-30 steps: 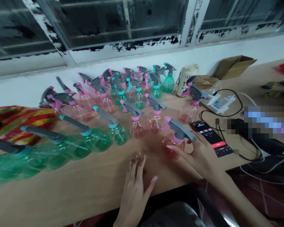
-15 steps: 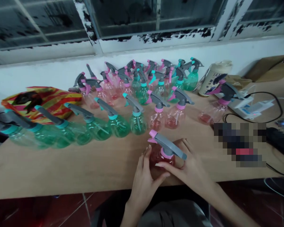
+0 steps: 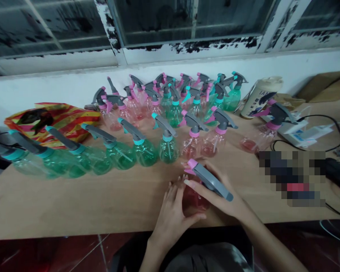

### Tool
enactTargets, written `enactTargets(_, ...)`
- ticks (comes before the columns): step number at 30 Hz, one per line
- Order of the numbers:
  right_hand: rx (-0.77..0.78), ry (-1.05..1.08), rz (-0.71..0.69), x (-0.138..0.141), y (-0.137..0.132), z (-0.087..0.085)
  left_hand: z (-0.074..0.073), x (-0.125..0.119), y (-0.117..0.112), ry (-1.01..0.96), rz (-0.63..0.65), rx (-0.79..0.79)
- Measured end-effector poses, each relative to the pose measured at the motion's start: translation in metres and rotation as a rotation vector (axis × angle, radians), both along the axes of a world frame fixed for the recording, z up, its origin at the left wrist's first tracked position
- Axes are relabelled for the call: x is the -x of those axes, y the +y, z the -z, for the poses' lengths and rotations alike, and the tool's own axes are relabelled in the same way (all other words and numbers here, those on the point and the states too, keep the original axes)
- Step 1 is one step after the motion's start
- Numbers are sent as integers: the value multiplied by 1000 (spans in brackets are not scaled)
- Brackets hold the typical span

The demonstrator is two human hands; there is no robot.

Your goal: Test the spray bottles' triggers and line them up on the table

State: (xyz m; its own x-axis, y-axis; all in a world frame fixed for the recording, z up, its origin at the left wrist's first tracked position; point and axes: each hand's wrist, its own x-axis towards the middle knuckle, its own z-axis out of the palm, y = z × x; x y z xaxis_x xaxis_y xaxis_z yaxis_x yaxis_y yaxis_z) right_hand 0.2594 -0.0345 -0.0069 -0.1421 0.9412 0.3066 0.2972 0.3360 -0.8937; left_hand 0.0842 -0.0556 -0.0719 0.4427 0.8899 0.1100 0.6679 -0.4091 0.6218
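A pink spray bottle (image 3: 194,196) with a grey and pink trigger head (image 3: 209,180) stands near the front edge of the wooden table (image 3: 87,200). My left hand (image 3: 172,215) wraps round the bottle's left side. My right hand (image 3: 221,196) grips the trigger head from the right, fingers curled over it. A row of green spray bottles (image 3: 113,153) and pink spray bottles (image 3: 204,141) stands just behind. Several more bottles (image 3: 170,94) crowd against the wall.
A red and yellow striped bag (image 3: 53,121) lies at the left. A white tub (image 3: 257,96), a lone pink bottle (image 3: 263,128), a power strip (image 3: 300,132) with black cables and cardboard boxes (image 3: 323,87) sit at the right.
My right hand drew the pink bottle from beside the phone to the table's front. My left hand closed on it and the trigger head now sits tilted. The view swung left.
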Motion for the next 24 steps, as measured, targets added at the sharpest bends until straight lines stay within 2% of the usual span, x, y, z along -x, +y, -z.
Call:
enactTargets(4, -50, 32, 35, 0, 1, 3, 8, 18, 13, 105, 15, -145)
enactTargets(8, -61, -2, 54, -4, 3, 7, 15, 27, 20, 161, 1, -219)
enactTargets(14, -91, -18, 63, -2, 2, 8, 16, 24, 21, 243, -1, -247)
enactTargets(24, -210, -63, 68, 1, 2, 4, 14, 26, 21, 260, 21, -250)
